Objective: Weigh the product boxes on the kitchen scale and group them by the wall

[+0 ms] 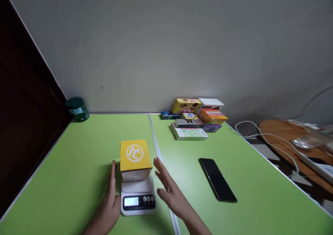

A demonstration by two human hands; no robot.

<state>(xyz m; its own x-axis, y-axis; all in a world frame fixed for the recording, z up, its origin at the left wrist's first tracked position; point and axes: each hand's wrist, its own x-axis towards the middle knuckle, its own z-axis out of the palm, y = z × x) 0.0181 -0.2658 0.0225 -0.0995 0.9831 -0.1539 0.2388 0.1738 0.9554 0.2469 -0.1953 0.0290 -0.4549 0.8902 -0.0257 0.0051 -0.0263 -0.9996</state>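
Observation:
A yellow box (135, 156) with a white round logo on its top rests on the platform of a white digital kitchen scale (138, 212). The scale's display is lit, and its digits are too small to read surely. On the left side of the box and scale is my left hand (111, 200), its fingers stretched forward. My right hand (169, 191) is held to the right of them, with the fingers extended and the thumb apart. Neither hand grips the box; the right one is clear of it, and the left thumb is close to the scale's edge.
A black phone (218, 180) lies to the right on the green table (85, 158). Several small cartons (191, 134) are grouped by the wall. At the back left corner stands a dark green jar (77, 110). White cables (275, 136) hang beyond the right edge, near a wooden stool (270, 127).

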